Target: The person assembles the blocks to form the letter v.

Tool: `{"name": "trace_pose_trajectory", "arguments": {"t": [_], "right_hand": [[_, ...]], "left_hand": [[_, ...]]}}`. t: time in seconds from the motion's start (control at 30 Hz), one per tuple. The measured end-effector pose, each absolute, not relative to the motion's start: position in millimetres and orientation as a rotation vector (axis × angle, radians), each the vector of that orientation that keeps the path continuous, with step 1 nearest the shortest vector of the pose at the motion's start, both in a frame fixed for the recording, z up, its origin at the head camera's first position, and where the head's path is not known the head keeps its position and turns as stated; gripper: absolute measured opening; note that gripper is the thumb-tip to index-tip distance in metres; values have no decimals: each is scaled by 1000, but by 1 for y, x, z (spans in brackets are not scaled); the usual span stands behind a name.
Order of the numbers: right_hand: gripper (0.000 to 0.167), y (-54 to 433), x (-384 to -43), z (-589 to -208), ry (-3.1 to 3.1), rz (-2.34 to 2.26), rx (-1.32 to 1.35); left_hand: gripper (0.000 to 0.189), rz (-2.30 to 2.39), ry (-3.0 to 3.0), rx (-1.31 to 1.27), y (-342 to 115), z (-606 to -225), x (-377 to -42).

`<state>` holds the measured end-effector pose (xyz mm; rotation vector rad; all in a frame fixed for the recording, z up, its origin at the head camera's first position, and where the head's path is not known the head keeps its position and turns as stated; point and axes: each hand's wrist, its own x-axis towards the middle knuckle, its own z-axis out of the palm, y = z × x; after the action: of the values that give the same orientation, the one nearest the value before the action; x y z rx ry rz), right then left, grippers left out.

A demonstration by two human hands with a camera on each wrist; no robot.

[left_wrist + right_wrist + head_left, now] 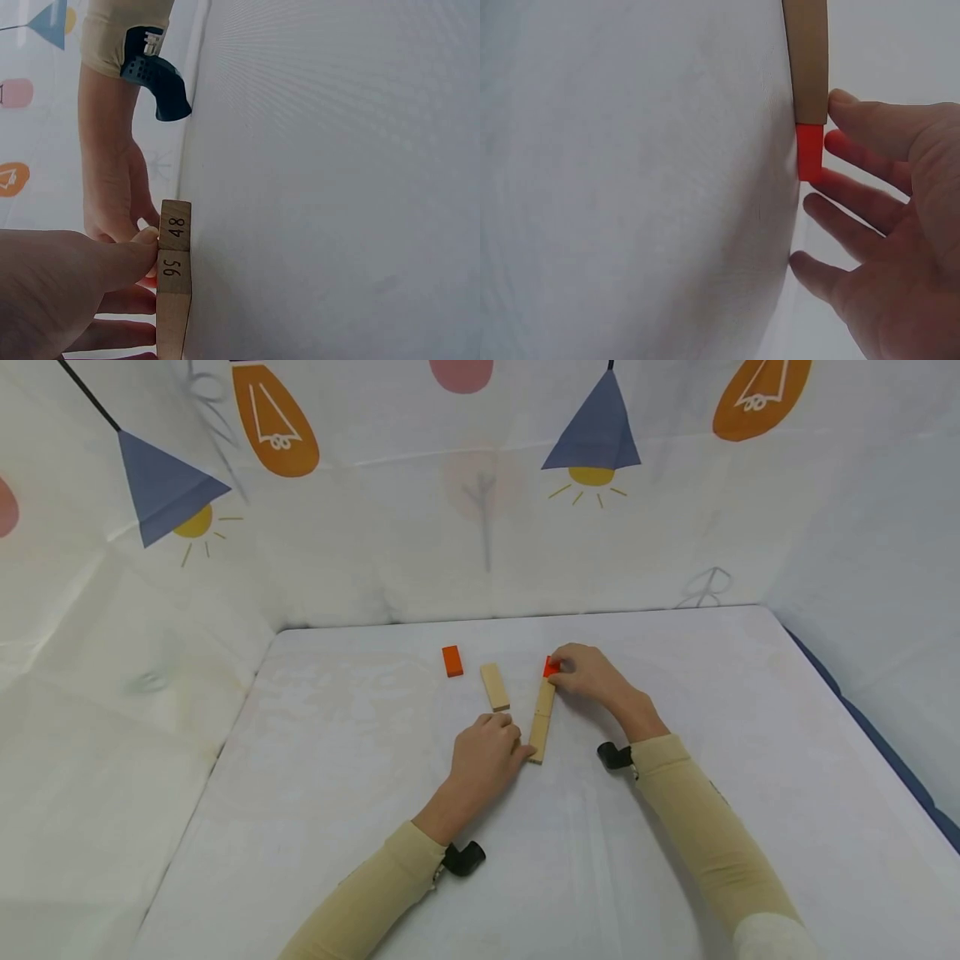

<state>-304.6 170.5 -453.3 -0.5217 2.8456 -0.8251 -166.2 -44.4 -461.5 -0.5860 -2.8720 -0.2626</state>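
Note:
Two plain wooden blocks (541, 718) lie end to end on the white table, with a red block (810, 152) against their far end. My right hand (592, 675) is at that end; its thumb touches the side of the wooden block and its spread fingers reach around the red one. At the near end, my left hand (483, 753) touches the row with its thumb. The left fingertips rest near a separate wooden block (495, 687). In the left wrist view, block ends marked with numbers (176, 226) show beside the left thumb.
An orange-red block (452, 661) lies by itself left of the separate wooden block. The white table (337, 760) meets a hanging printed sheet (360, 543) at its far edge. Each wrist carries a black camera mount (463, 858).

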Motion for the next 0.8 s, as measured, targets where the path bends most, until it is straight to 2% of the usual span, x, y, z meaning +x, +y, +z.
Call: {"name": "trace_pose_trajectory", "arguments": {"t": [0.37, 0.8], "right_hand": [[34, 174, -298, -450, 2851, -873, -579], [49, 175, -272, -441, 2770, -825, -602]], "left_hand": [[30, -264, -2850, -598, -45, -460, -168], [31, -288, -2870, -589, -44, -459, -166]]}}
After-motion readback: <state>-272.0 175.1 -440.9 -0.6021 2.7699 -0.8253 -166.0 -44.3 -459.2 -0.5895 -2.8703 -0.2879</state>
